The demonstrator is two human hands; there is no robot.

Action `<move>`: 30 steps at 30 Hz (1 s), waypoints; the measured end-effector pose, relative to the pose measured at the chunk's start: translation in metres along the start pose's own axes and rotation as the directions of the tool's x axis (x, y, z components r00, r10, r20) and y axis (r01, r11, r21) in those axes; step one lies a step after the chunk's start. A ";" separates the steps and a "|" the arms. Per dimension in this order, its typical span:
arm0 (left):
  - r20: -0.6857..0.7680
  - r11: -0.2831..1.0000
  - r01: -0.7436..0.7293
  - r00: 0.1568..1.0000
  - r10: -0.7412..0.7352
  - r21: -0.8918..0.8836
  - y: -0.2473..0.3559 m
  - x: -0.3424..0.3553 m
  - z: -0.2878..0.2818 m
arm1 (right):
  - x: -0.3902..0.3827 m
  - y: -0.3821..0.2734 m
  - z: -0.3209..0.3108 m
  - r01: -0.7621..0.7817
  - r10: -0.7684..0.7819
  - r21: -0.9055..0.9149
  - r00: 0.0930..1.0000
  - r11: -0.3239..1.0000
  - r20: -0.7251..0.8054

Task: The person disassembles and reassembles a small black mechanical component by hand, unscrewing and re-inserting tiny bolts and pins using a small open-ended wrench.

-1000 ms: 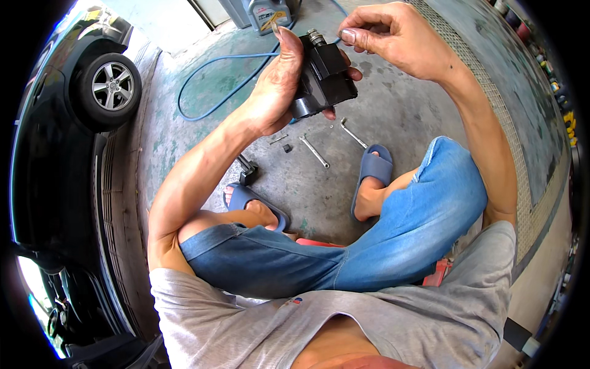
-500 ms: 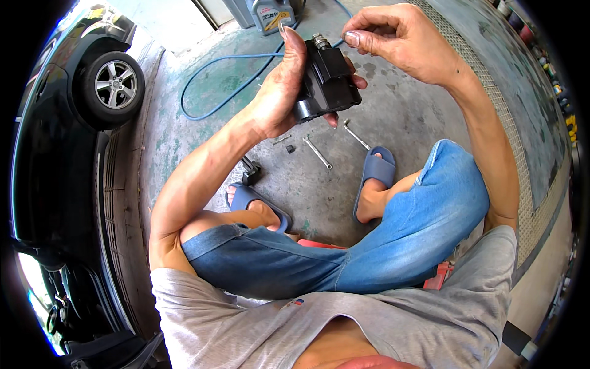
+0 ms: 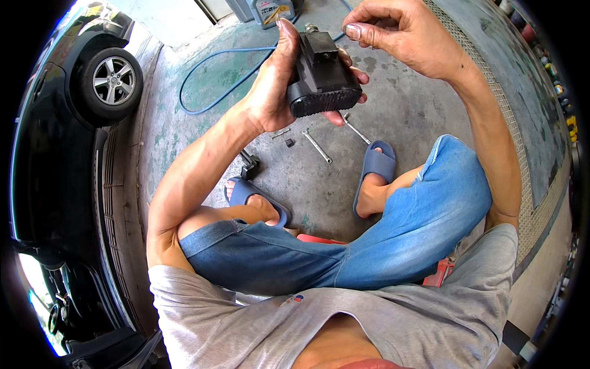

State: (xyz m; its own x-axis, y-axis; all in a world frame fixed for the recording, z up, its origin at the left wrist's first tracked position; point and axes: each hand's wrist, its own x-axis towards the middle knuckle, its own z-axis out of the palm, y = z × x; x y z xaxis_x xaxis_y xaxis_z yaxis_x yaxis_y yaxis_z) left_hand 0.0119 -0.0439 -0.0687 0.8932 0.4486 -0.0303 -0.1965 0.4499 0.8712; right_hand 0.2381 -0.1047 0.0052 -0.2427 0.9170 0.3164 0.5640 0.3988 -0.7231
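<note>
My left hand grips a black housing, thumb up along its left side and fingertips round its right; a metal fitting pokes from the top, partly hidden. My right hand is raised just right of the fitting, thumb and forefinger pinched; whatever they may hold is too small to make out. On the concrete below lie a wrench, an L-shaped socket wrench, a small dark piece, a short metal pin and a dark tool.
A black car stands along the left. A blue hose loops over the floor near a grey jug. A metal grating runs at right, beside several containers. My sandalled feet frame the tools.
The housing in my left hand has tilted, bringing its rounded, ridged end into fuller view and partly covering the fitting. My right hand has risen slightly, still pinched.
</note>
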 end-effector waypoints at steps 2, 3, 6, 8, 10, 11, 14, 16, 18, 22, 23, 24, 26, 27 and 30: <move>0.002 0.999 0.003 1.000 -0.002 -0.039 0.000 0.000 -0.002 | 0.001 -0.002 -0.001 -0.073 0.074 -0.027 0.997 0.997 0.015; 0.001 0.998 0.004 1.000 -0.004 -0.056 0.000 0.000 -0.003 | 0.001 -0.003 -0.001 -0.073 0.073 -0.027 0.997 0.997 0.015; 0.035 0.992 0.012 0.999 -0.007 -0.125 -0.001 0.001 -0.010 | 0.002 -0.003 -0.001 -0.090 0.091 -0.042 0.996 0.995 0.024; 0.072 0.984 0.020 0.997 -0.007 -0.177 -0.001 0.001 -0.014 | 0.004 0.003 0.001 0.065 -0.064 -0.065 0.998 0.996 0.023; 0.140 0.949 0.054 0.990 -0.011 -0.309 -0.001 0.001 -0.015 | 0.004 -0.003 0.003 0.045 -0.044 -0.054 0.999 0.998 0.026; 0.140 0.949 0.055 0.990 -0.011 -0.309 -0.001 0.001 -0.015 | 0.004 -0.005 0.004 0.024 -0.023 -0.043 0.999 0.999 0.028; 0.130 0.936 0.060 0.991 -0.016 -0.346 -0.001 0.001 -0.012 | 0.003 -0.002 0.008 0.026 -0.027 0.050 1.000 0.998 0.015; 0.022 0.971 0.027 1.000 -0.022 -0.236 -0.001 0.002 -0.009 | 0.004 -0.001 0.009 0.064 -0.064 0.039 0.998 0.997 0.002; 0.025 0.974 0.016 1.000 -0.011 -0.224 -0.001 0.002 -0.008 | 0.006 0.003 0.012 0.105 -0.105 0.031 0.994 0.994 -0.010; 0.030 0.979 -0.001 1.000 0.007 -0.206 -0.001 0.002 -0.008 | 0.006 -0.002 0.015 0.215 -0.217 -0.071 0.976 0.974 -0.026; 0.030 0.979 -0.001 1.000 0.007 -0.205 -0.001 0.002 -0.009 | 0.005 -0.006 0.015 0.169 -0.172 -0.063 0.984 0.984 -0.037; 0.047 0.966 0.013 0.999 -0.001 -0.256 0.000 0.001 -0.010 | 0.005 -0.006 0.016 0.170 -0.172 -0.062 0.984 0.984 -0.037; 0.066 0.951 0.029 0.998 -0.009 -0.307 0.000 0.002 -0.010 | 0.005 -0.006 0.016 0.189 -0.194 -0.094 0.980 0.977 -0.044; 0.039 0.961 0.021 0.999 -0.011 -0.277 0.000 0.002 -0.008 | 0.005 -0.002 0.017 0.188 -0.193 -0.095 0.980 0.978 -0.046; 0.002 0.971 0.010 1.000 -0.010 -0.239 0.001 0.001 -0.005 | 0.007 0.004 0.020 0.275 -0.278 -0.051 0.958 0.960 -0.070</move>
State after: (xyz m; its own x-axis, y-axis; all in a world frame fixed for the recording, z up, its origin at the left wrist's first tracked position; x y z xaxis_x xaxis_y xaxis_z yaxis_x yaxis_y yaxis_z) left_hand 0.0104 -0.0388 -0.0705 0.8958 0.4428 -0.0384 -0.2781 0.6259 0.7286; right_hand 0.2226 -0.0964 -0.0075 -0.3346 0.7672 0.5472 0.5151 0.6352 -0.5755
